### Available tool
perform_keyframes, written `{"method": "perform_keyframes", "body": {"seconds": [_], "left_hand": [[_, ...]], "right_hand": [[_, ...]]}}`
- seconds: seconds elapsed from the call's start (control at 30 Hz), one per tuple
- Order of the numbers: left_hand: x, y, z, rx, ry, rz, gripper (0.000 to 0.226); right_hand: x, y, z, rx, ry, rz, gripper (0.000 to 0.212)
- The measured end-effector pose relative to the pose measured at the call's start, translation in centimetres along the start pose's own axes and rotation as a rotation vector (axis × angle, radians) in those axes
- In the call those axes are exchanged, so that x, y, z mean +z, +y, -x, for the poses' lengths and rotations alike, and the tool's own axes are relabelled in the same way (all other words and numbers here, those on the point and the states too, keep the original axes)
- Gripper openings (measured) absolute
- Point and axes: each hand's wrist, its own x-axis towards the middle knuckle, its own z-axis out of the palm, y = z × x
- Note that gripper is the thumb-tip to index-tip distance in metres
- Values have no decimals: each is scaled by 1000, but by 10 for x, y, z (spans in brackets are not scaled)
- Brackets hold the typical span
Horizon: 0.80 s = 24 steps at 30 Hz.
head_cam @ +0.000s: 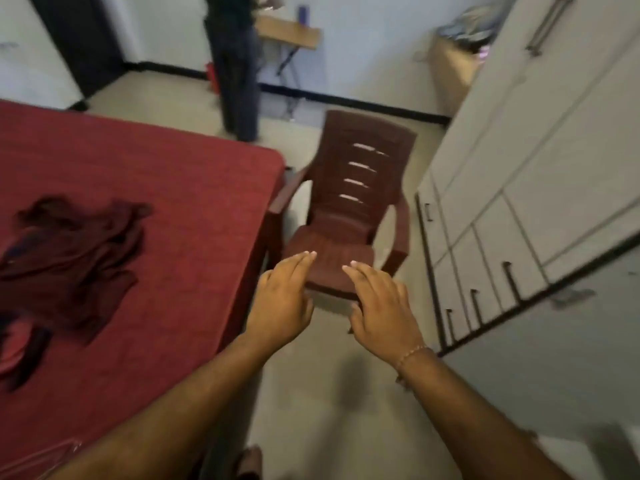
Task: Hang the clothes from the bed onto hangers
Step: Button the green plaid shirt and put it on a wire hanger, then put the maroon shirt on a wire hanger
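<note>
A heap of dark maroon clothes [74, 261] lies on the red bed [180, 188] at the left. More red and dark cloth [20, 348] lies at the bed's left edge. My left hand [282, 299] and my right hand [381, 306] are stretched out side by side, palms down, fingers straight, holding nothing. Both hover over the floor just off the bed's right corner, in front of a brown plastic chair [349, 216]. No hanger shows clearly; a thin pale shape lies at the bed's bottom left [59, 455].
A white wardrobe [540, 174] with drawers and handles fills the right side. Another person [235, 64] stands at the back beside a small wooden table [291, 32]. A dark doorway [76, 39] is at the top left. Beige floor runs between bed and wardrobe.
</note>
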Motion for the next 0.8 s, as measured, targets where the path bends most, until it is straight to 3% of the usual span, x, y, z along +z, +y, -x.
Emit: {"method": "perform_keyframes", "body": {"seconds": [0.23, 0.53, 0.8], "left_hand": [[-81, -200, 48, -469, 43, -96, 77], [-130, -323, 109, -900, 117, -142, 76], [-127, -405, 76, -1186, 103, -89, 75]], "right_hand": [[116, -168, -154, -248, -355, -65, 70], [229, -288, -256, -536, -600, -24, 69], [324, -340, -361, -741, -758, -26, 66]]}}
